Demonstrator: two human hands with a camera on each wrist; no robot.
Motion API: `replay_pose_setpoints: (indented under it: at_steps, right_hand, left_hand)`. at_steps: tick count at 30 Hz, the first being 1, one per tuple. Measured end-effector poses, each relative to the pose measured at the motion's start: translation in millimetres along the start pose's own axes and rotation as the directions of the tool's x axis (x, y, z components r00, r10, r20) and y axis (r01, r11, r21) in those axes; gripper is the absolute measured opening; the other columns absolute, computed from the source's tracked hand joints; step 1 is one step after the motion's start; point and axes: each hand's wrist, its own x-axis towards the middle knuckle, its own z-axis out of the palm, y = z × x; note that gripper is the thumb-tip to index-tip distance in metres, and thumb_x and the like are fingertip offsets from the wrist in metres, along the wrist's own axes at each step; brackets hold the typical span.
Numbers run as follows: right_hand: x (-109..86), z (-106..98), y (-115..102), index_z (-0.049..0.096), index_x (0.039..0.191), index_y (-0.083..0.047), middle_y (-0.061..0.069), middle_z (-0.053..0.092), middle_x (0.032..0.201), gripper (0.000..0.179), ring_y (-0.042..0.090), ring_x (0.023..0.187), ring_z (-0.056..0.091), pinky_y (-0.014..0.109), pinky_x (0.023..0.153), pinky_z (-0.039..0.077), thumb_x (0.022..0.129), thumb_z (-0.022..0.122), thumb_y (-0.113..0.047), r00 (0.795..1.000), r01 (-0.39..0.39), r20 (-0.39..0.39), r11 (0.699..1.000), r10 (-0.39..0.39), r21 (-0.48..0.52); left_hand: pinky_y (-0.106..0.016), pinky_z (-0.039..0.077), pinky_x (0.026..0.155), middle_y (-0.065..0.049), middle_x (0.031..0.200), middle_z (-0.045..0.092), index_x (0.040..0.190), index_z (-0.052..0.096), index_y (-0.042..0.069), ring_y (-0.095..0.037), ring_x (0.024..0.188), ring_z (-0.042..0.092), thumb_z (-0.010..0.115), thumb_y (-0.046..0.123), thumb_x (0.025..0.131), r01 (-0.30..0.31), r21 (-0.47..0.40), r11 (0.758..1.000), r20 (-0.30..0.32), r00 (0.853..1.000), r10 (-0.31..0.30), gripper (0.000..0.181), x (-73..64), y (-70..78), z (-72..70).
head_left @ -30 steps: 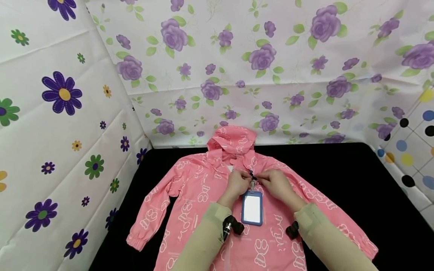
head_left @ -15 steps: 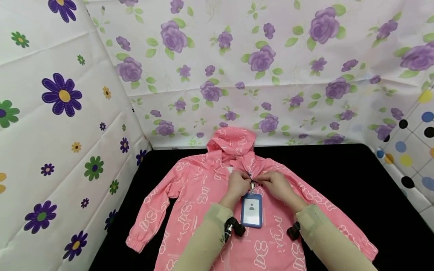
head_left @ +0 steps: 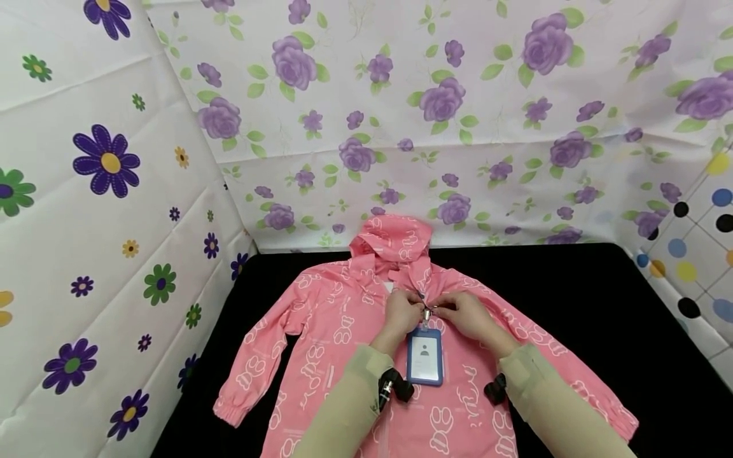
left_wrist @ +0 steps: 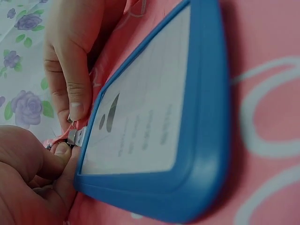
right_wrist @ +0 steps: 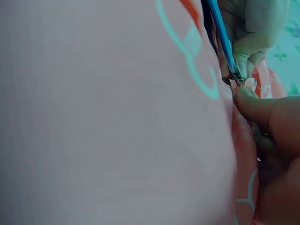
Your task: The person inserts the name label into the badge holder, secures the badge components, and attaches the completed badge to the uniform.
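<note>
A blue badge holder (left_wrist: 206, 140) with a white card lies over the chest of a pink jacket (head_left: 343, 369), which is spread flat with its hood at the far end. A metal clip (left_wrist: 74, 136) joins the holder's top edge. My left hand (head_left: 403, 313) pinches at this clip from the left, its thumb right beside the metal. From the right, my right hand (head_left: 466, 313) pinches the jacket's pink fabric close to the clip, as the right wrist view shows. The curled fingers partly hide the small fastening between both hands.
Black cloth (head_left: 550, 273) covers the table beneath the jacket. A rose-patterned sheet (head_left: 401, 102) hangs behind it, a daisy-patterned one (head_left: 109, 254) at left and a dotted one (head_left: 693, 248) at right. Dark wrist cameras (head_left: 395, 385) sit close to the badge.
A second ago both hands were slightly higher with a black piece showing between them. The badge has come down a little, its glare has gone and its card print shows.
</note>
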Motion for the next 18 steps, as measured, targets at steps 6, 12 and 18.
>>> replay_pose_setpoints:
  at_steps: [6,12,18]
  right_hand:
    - [1.5,-0.8,0.5,0.08,0.11,-0.011,0.0,0.078,0.101,0.01,0.015,0.093,0.07,0.035,0.084,0.057,0.101,0.077,-0.015,0.994,-0.097,0.054,0.991,0.092,0.095]
    - [2.4,-3.0,0.8,0.077,0.102,-0.012,-0.001,0.074,0.091,0.01,0.014,0.083,0.067,0.032,0.078,0.055,0.1,0.079,-0.022,0.985,-0.166,0.071,0.981,0.159,0.104]
    - [7.5,-8.6,-2.6,0.076,0.099,-0.014,-0.002,0.072,0.091,0.012,0.015,0.084,0.065,0.035,0.08,0.053,0.101,0.076,-0.026,0.981,-0.181,0.086,0.982,0.176,0.047]
  left_hand:
    - [-0.024,0.056,0.054,-0.005,0.075,0.066,0.09,0.077,-0.005,-0.011,0.06,0.065,0.071,-0.008,0.096,0.008,-0.043,0.999,0.027,1.0,-0.006,0.008,-1.9,-1.0,-2.0]
    - [-0.023,0.058,0.057,-0.004,0.077,0.068,0.09,0.078,-0.005,-0.011,0.065,0.069,0.073,-0.007,0.095,-0.002,-0.037,0.999,0.02,1.0,0.003,0.007,-1.1,-5.2,-1.8]
    - [-0.026,0.063,0.061,-0.007,0.078,0.068,0.094,0.075,-0.01,-0.015,0.067,0.073,0.069,-0.012,0.096,0.041,-0.198,0.979,0.058,0.998,-0.031,0.006,0.2,-6.3,-1.1]
